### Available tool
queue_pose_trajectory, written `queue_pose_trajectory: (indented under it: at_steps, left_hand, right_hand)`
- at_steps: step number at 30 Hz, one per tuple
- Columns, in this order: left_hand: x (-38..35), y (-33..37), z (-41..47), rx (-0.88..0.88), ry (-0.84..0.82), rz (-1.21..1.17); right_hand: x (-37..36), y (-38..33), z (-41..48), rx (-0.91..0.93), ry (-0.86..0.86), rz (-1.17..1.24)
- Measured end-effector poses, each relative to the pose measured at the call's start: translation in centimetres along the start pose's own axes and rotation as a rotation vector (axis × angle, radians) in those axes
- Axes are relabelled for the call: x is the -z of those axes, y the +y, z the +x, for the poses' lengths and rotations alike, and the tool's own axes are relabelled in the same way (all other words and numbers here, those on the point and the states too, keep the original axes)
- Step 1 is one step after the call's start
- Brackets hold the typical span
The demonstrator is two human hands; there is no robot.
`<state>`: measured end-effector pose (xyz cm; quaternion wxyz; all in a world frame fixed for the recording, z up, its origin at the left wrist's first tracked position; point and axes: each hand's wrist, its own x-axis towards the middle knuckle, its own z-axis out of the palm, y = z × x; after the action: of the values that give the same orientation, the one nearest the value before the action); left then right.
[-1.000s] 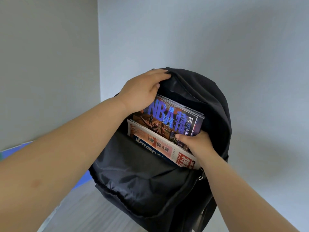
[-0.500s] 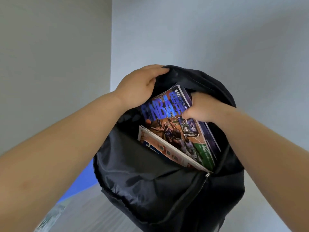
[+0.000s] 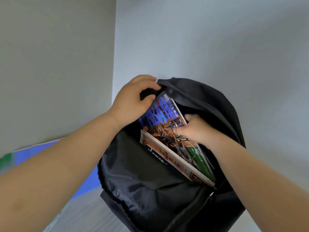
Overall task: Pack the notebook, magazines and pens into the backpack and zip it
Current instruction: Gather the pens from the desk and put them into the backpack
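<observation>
Backpack (image 3: 150, 190) stands open on the table (image 3: 87, 218); left hand (image 3: 132, 102) grips the far rim of its mouth; right hand (image 3: 195, 129) pinches the magazines (image 3: 167, 131), which sit partly inside, long axis tilted far-left to near-right; right hand is nearer for pushing them down.

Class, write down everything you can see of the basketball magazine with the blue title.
The basketball magazine has a glossy cover with a blue title over basketball players and a green lower corner. It stands tilted in the open black backpack, behind a second magazine. The right hand grips its right edge; the left hand, holding the backpack's rim, covers its upper left corner.
</observation>
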<state>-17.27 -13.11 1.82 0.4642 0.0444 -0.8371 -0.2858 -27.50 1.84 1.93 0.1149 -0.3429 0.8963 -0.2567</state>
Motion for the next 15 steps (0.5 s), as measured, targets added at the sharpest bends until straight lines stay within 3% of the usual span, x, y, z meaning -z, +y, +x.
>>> queue_pose_trajectory:
  at_steps: [5, 10, 15]
  left_hand:
    - [-1.0, -4.3, -2.7, 0.297, 0.033, -0.01]
    - [-2.2, -8.1, -5.8, 0.707, -0.305, -0.023]
    - [-3.4, -8.3, -6.3, 0.677, -0.342, 0.021]
  right_hand:
    - [-1.1, 2.1, 0.1, -0.052, -0.013, 0.133]
    - [-2.0, 3.4, -0.2, -0.144, -0.138, 0.057]
    - [-1.2, 2.8, -0.1, 0.045, 0.082, -0.071]
